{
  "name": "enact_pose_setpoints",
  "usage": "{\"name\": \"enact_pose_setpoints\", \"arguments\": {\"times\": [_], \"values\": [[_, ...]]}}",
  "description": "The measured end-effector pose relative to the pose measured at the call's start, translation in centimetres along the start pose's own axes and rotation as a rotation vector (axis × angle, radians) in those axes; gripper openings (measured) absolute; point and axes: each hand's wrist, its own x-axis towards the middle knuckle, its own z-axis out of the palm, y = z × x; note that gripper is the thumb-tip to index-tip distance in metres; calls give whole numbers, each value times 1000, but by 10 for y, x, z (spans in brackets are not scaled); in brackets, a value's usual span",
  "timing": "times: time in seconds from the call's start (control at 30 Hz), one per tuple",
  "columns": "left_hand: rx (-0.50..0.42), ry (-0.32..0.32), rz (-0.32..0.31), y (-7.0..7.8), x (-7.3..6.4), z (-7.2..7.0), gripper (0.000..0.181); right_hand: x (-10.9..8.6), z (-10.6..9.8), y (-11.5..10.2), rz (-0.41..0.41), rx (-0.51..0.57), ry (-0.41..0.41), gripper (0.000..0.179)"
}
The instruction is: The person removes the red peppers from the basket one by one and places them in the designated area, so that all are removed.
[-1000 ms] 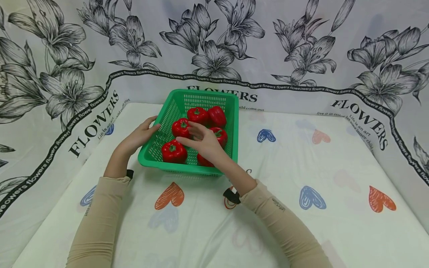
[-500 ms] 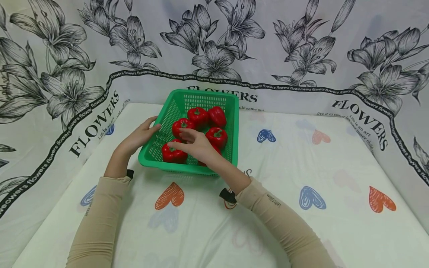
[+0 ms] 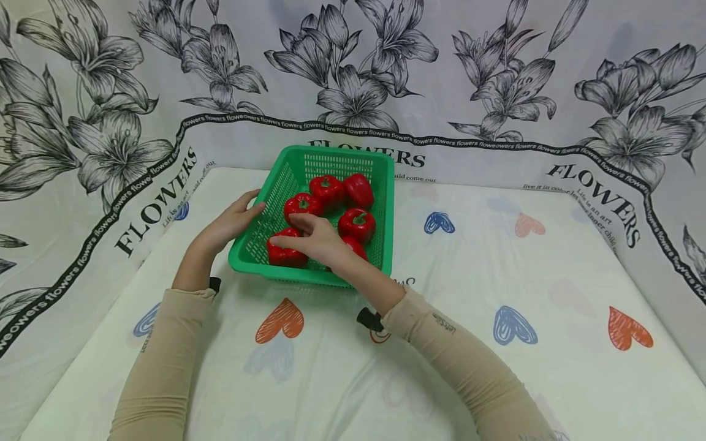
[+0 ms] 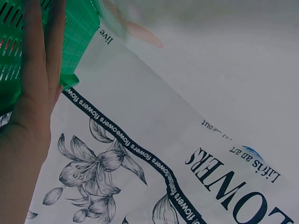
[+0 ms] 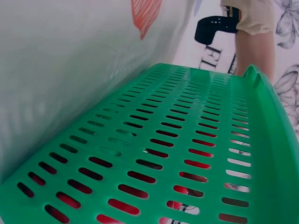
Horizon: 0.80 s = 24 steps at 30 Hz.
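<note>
1. Hands apart. Left hand (image 3: 226, 223): fingers straight against the left wall of the green perforated plastic basket (image 3: 298, 277), tips by the rim.
2. Right hand (image 3: 325, 244) is in the basket, thumb and fingers around the top of the glossy red near-left bell pepper (image 3: 284, 258). Can't tell if you have a firm hold; the right wrist view is mostly basket wall.
3. That pepper lies in the near-left corner, near the glossy red left-middle bell pepper (image 3: 303, 204). Best contact, likely: thumb near side, fingertips far side, low on the body.
4. Skin is probably slick: squeeze evenly, and if you lift, go straight up before sideways.
5. Brace with the left; light plastic may slide.
6. Edges: your right forearm crosses the near-right corner, so carry the black wrist mount (image 3: 368, 319) high. Far rim sits close to the white lily-print backdrop (image 3: 469, 116); don't push far.
7. Most room: right, on the white heart-print tablecloth (image 3: 469, 263).
</note>
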Motion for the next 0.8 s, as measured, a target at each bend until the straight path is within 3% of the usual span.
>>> {"name": "enact_pose_setpoints", "arguments": {"times": [0.8], "values": [[15, -4, 8, 1, 1, 0, 63, 10, 9, 1, 114, -114, 25, 76]]}}
